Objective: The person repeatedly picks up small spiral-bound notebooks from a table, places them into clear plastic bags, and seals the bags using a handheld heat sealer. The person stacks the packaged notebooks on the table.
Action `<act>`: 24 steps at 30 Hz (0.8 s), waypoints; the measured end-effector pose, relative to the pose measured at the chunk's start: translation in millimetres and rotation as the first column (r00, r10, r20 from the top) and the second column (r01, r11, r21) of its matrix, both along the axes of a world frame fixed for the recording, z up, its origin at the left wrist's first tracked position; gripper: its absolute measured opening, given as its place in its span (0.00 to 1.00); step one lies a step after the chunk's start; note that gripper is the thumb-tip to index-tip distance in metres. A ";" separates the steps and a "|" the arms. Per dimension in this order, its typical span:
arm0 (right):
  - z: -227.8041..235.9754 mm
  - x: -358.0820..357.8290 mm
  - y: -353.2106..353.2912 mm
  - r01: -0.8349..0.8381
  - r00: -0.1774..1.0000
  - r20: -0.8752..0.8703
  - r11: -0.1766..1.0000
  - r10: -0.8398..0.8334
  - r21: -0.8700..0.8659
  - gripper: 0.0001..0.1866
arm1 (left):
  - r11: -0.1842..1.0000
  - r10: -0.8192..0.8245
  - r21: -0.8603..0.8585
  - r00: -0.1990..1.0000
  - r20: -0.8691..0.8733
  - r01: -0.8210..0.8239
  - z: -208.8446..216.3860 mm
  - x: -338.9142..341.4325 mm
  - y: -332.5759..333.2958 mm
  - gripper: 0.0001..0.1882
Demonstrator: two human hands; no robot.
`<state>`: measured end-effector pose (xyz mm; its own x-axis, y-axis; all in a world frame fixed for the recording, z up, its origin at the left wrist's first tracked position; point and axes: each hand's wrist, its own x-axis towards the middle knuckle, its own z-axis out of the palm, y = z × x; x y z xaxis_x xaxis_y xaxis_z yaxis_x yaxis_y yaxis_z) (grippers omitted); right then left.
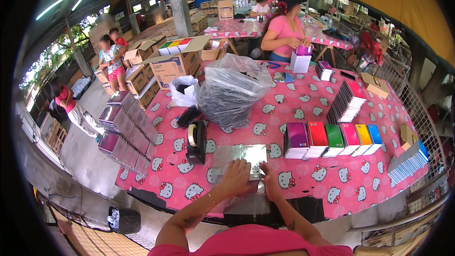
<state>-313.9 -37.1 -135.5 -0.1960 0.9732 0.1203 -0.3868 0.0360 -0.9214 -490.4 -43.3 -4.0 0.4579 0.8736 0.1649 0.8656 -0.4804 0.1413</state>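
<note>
Shiny clear plastic (222,154) lies in front of me at the table's near edge; whether it is a bag or loose sheets I cannot tell. My left hand (237,175) rests on it, palm down, with its fingers laid over the surface. Along the right side of the plastic is my right hand (270,182), its fingers stretched out and apart. Neither hand visibly grips anything. Just beyond my left hand stands a black tape dispenser (196,143) with a roll of tape in it.
Stacked spiral notebooks (129,130) stand at the left, and a row of coloured notebooks (334,140) at the right. A large clear bag (234,90) with dark contents sits mid-table beside a carton (176,66). Across the table a co-worker (286,35) handles notebooks. A bin (124,220) stands below left.
</note>
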 end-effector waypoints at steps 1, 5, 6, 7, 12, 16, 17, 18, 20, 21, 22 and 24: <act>1.8 0.9 -5.5 -0.069 0.991 0.121 0.992 0.056 0.102 0.42 | 0.982 0.000 -0.187 1.000 -0.029 -0.005 -1.7 -2.2 8.9 0.50; 3.8 -7.4 -5.8 -0.141 0.910 0.409 0.976 0.062 0.164 0.39 | 0.942 -0.008 -0.335 0.999 -0.050 -0.009 2.8 -22.6 9.4 0.54; 4.1 -8.3 0.6 -0.148 0.877 0.480 0.969 0.035 0.199 0.37 | 0.987 0.091 -0.133 0.996 -0.009 -0.092 5.6 -27.5 -1.4 0.53; 10.2 -11.6 2.8 -0.117 0.905 0.421 0.988 0.062 0.104 0.34 | 0.979 0.188 0.071 0.981 0.045 -0.191 16.9 -32.7 -22.4 0.52; 55.1 -56.5 0.6 -0.161 0.973 0.114 0.945 0.200 -0.286 0.31 | 0.867 0.481 -0.383 0.328 0.814 -0.320 -27.5 -73.9 -86.8 0.48; 89.2 -105.3 -0.3 -0.425 0.900 0.048 0.897 0.433 -0.124 0.36 | 0.861 0.434 -0.374 0.115 0.894 -0.344 -34.8 -106.5 -98.8 0.38; 110.4 -115.5 -6.1 -0.529 0.848 -0.078 0.834 0.524 -0.155 0.33 | 0.885 0.366 -0.328 0.056 0.929 -0.330 -19.0 -125.6 -100.8 0.36; 116.8 -128.7 -7.8 -0.543 0.840 -0.106 0.831 0.533 -0.121 0.34 | 0.906 0.296 -0.280 0.000 0.955 -0.317 -0.7 -144.4 -104.7 0.34; 124.6 -152.4 -12.0 -0.556 0.825 -0.161 0.830 0.542 -0.054 0.34 | 0.884 0.297 -0.392 -0.341 0.892 -0.255 39.3 -182.1 -117.8 0.23; 135.5 -160.3 -18.8 -0.512 0.859 -0.036 0.858 0.511 -0.032 0.31 | 0.845 0.273 -0.398 -0.350 0.896 -0.357 47.7 -210.0 -122.9 0.27; 129.1 -163.8 -19.3 -0.490 0.870 0.012 0.869 0.492 -0.071 0.30 | 0.799 0.254 -0.401 -0.353 0.901 -0.449 58.5 -237.1 -126.6 0.31; 102.7 -161.9 -20.0 -0.435 0.885 0.112 0.889 0.451 -0.146 0.27 | 0.713 0.088 -0.299 -0.343 0.935 -0.634 88.3 -279.5 -126.1 0.33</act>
